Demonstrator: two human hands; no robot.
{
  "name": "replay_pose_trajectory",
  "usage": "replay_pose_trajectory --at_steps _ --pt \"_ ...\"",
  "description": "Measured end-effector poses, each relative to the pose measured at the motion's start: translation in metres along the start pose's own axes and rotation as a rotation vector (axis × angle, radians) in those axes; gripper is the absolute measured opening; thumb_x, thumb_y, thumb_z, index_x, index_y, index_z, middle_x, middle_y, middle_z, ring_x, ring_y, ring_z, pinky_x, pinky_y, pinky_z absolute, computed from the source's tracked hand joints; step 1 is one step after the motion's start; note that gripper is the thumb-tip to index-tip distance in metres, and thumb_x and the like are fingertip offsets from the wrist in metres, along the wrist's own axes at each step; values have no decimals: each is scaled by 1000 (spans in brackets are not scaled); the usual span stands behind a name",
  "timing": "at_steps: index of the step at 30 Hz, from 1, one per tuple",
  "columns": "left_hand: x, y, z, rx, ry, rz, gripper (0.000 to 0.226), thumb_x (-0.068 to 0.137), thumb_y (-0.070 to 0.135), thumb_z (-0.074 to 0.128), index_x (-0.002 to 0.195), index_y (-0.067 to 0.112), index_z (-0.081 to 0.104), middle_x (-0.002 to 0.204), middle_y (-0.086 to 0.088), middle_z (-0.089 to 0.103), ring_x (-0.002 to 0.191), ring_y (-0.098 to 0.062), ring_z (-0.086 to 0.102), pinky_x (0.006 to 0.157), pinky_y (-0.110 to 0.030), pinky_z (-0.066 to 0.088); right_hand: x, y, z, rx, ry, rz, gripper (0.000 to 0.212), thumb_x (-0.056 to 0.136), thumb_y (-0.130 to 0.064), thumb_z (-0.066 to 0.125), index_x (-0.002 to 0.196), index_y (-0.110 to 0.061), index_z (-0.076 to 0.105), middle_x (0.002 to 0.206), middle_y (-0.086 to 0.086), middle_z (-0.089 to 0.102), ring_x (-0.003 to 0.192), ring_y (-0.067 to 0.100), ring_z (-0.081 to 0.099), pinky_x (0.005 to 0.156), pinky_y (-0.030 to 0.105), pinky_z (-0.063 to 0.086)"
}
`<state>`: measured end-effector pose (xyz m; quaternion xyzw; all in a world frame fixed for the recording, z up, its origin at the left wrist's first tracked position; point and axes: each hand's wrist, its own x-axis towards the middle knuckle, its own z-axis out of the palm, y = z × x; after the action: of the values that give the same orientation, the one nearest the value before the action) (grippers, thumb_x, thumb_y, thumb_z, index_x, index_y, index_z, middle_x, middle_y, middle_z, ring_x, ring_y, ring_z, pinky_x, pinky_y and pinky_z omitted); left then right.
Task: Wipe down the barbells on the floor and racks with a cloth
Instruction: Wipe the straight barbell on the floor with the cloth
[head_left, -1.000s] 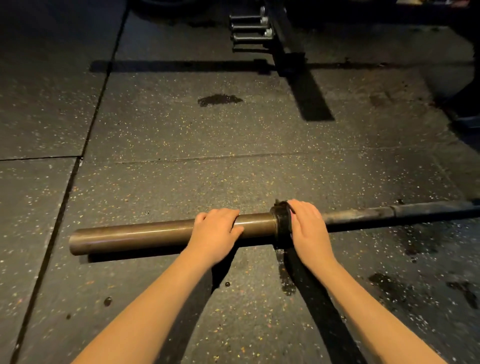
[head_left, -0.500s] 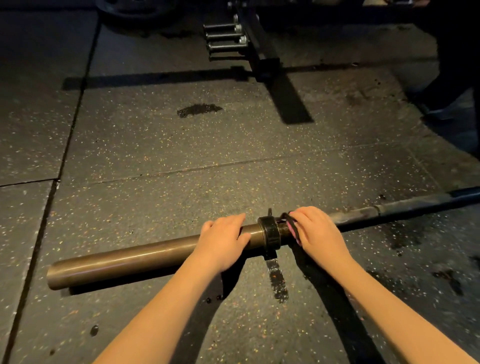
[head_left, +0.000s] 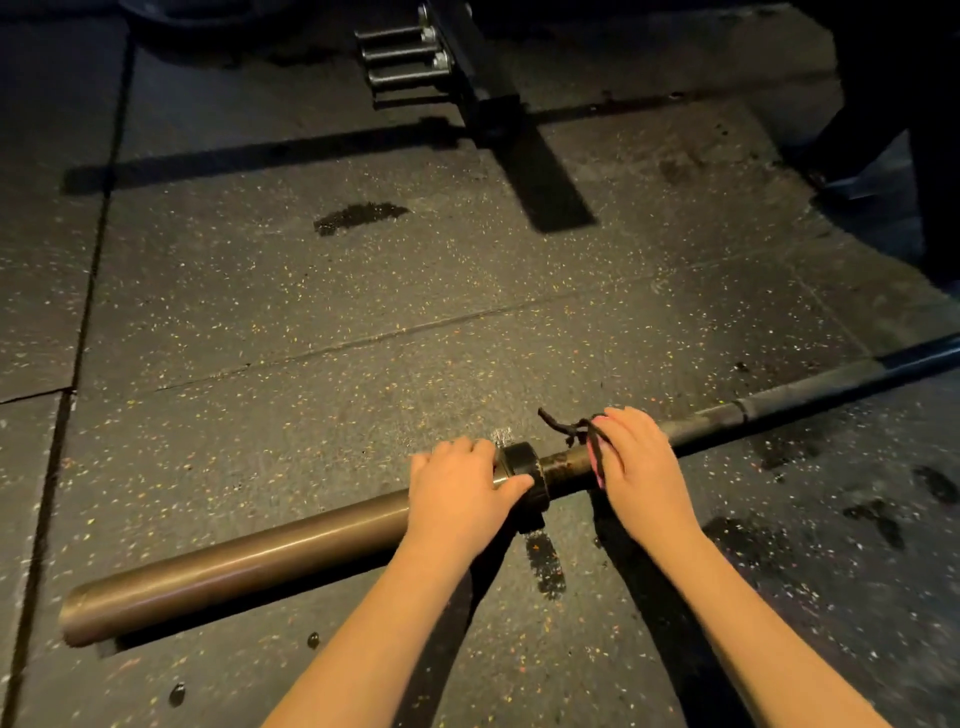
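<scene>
Barbell (head_left: 260, 564) lies flat on the rubber floor (head_left: 260, 312), thick sleeve end to the left, thin shaft running off to the right edge. Left hand (head_left: 457, 493) is clamped over the sleeve right at the collar (head_left: 522, 465), thumb lying on the collar itself. Right hand (head_left: 641, 462) is curled over the shaft w/ the cloth (head_left: 597, 460) pinned under the fingers — pink showing at the edge, dark frayed strands poking up beside it. Cloth sits on the shaft just right of the collar, a short bare stretch of metal btwn them. Wet streak (head_left: 543, 569) on the floor under the collar, a wet patch (head_left: 358, 215) farther out, more dark blotches right of the arms. Up top, a rack (head_left: 488, 104) w/ a few pegs (head_left: 400, 57) sticking out sideways. Vs. a sec ago: right hand and cloth were hard against the collar, now they've slid right along the shaft and that bare stretch has opened up — left hand, which sat along the sleeve w/ a gap, has closed in till it touches the collar. Bar also reads more tilted in the view.
</scene>
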<state>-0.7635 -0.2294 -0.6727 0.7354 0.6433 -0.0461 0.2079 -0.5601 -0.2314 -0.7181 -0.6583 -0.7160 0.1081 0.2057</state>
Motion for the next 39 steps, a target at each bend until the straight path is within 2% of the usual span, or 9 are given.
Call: replay_pose_trajectory --at_steps 6,11,18,22,25,27,30,36,39 --pt "12 15 -12 54 -146 -10 46 86 64 50 99 21 54 111 0 60 109 -22 54 95 -42 33 -31 -2 -1 64 -177 -219 36 91 -21 45 119 -6 62 122 4 57 117 22 50 104 33 39" --pt "14 20 -1 -180 -322 25 63 85 52 63 136 22 42 135 1 53 124 -22 49 101 -39 33 -23 15 -3 34 -4 43 42 94 -25 37 114 -2 65 118 11 62 114 30 55 106 34 34" --pt "-10 26 15 -166 -98 76 62 79 52 69 130 24 46 126 6 51 120 -17 46 100 -34 33 -46 -1 -9 61 -176 -225 34 92 -18 44 115 -5 64 121 4 59 118 19 48 109 25 31" --pt "-25 33 20 -128 -4 121 52 79 49 69 117 23 45 116 7 45 112 -16 43 96 -31 31 -30 43 -21 -23 -60 36 33 97 -20 34 89 -7 62 98 1 59 100 27 55 99 39 40" --pt "-26 38 24 -67 17 174 56 75 51 70 112 22 40 115 6 41 113 -18 40 97 -33 28 -43 14 -9 11 68 126 25 93 -11 42 99 0 64 105 11 62 106 28 50 107 28 29" --pt "-21 40 24 -58 -2 180 63 71 59 69 112 21 39 118 4 40 116 -19 38 98 -34 28 -61 -11 -1 90 -22 4 23 91 -9 48 105 -1 65 111 9 62 112 23 49 109 16 23" --pt "-18 41 28 -13 -123 180 75 72 66 65 121 17 39 124 2 39 119 -21 35 101 -36 27 -67 3 -14 65 -168 -145 32 94 -20 44 114 -5 65 120 4 61 119 18 49 110 22 28" --pt "-29 48 32 73 -208 196 72 81 64 58 126 12 38 128 -3 42 120 -24 37 103 -38 27 -55 24 -19 -15 21 153 37 94 -22 37 105 -3 66 110 7 64 112 31 54 107 34 30" --pt "-30 49 26 113 -257 221 64 92 57 43 134 10 32 134 -7 37 125 -26 33 107 -41 24 -75 -8 -7 63 -70 61 33 93 -21 42 108 -4 66 113 4 62 114 21 51 111 21 25"
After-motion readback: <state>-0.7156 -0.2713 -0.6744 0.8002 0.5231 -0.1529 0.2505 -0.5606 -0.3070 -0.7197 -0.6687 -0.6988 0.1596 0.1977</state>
